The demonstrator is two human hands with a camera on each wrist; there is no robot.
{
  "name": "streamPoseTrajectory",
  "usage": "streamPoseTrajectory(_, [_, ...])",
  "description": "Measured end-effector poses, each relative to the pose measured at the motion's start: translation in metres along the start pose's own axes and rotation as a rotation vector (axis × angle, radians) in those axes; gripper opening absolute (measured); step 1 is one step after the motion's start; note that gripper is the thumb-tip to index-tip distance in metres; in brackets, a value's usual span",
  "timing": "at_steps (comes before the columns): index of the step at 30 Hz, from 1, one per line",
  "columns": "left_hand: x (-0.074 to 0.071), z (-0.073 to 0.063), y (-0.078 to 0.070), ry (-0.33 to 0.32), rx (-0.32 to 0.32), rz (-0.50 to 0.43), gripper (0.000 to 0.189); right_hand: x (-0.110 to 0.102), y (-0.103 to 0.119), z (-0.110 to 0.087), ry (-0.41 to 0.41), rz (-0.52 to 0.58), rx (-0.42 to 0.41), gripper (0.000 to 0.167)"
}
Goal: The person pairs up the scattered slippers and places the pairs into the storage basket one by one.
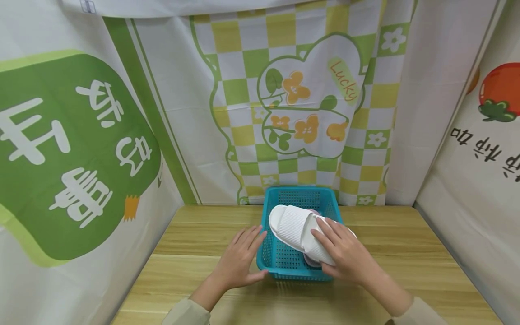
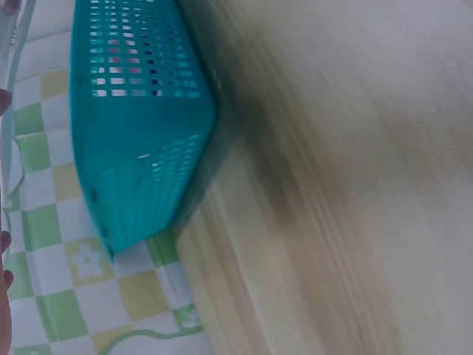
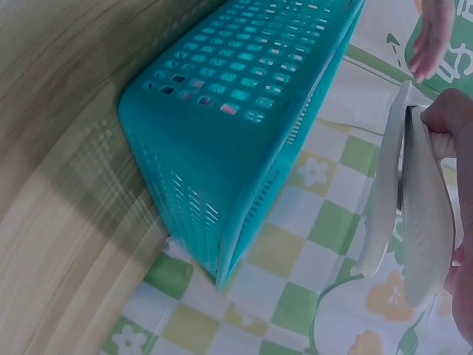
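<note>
My right hand (image 1: 347,255) grips a pair of white slippers (image 1: 294,225) at one end, above a blue plastic basket (image 1: 284,272). In the right wrist view the two slippers (image 3: 423,229) lie flat against each other, with the thumb on one side and fingers on the other. A ribbed band crosses the upper slipper. Partly hidden under the pair, something pinkish (image 1: 310,261) lies in the basket. My left hand (image 1: 239,259) is beside the basket's left rim with fingers spread and nothing in them.
The basket stands on a wooden table (image 1: 195,243) near its back edge, close to a checkered cloth (image 1: 243,95) hanging behind. Printed cloth walls (image 1: 170,185) rise on the left and right sides of the table.
</note>
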State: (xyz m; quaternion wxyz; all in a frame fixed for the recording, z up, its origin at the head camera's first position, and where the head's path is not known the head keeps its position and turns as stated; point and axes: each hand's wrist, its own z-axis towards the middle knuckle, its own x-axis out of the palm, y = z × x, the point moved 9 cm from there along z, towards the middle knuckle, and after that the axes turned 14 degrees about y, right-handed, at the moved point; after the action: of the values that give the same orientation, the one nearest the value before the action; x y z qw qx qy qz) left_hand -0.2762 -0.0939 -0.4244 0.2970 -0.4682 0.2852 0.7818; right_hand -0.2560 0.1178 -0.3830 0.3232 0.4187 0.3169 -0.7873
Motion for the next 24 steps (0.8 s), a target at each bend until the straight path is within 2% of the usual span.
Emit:
streamPoseTrajectory(10, [0.039, -0.007, 0.007, 0.15, -0.059, -0.024, 0.081, 0.001, -0.006, 0.0, 0.01, 0.013, 0.031, 0.075])
streamPoseTrajectory(16, [0.048, -0.009, 0.008, 0.177, -0.095, -0.054, 0.076, 0.004, -0.008, 0.001, 0.003, 0.019, 0.043, 0.075])
streamPoseTrajectory(21, [0.056, -0.009, 0.01, 0.212, -0.121, -0.07, 0.074, 0.007, -0.01, 0.004, -0.014, 0.027, 0.06, 0.061])
streamPoseTrajectory(24, [0.059, -0.01, 0.012, 0.22, -0.129, -0.071, 0.073, 0.008, -0.011, 0.006, -0.032, 0.025, 0.084, 0.066])
